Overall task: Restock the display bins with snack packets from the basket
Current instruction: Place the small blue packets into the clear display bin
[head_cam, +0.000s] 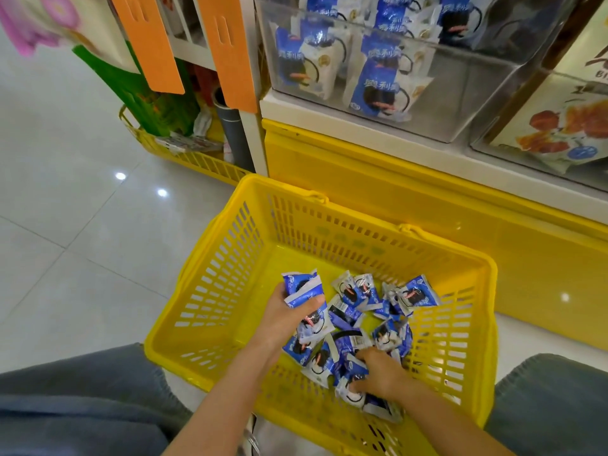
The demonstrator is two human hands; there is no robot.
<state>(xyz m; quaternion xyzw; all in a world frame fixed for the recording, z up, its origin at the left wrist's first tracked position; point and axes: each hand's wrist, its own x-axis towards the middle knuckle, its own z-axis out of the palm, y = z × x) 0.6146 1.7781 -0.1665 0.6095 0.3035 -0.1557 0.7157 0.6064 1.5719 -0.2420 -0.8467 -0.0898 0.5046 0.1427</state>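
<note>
Your left hand (283, 315) is gripping a bunch of blue-and-white snack packets (304, 291); your right hand (378, 373) is closing on more in the pile. All are sitting inside the yellow slotted plastic basket (214, 291) on the glossy white tile floor (82, 209). The clear acrylic display bin (460, 93), part-filled, is standing far, above the yellow shelf base (362, 179); your knees are flanking the basket.

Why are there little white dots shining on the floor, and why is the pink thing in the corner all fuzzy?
In the head view, the dots are lights reflecting off the glossy floor tiles; the pink shape sits at the wide lens's edge, smeared by blur; the clear display bin also shows hazy glare.
</note>
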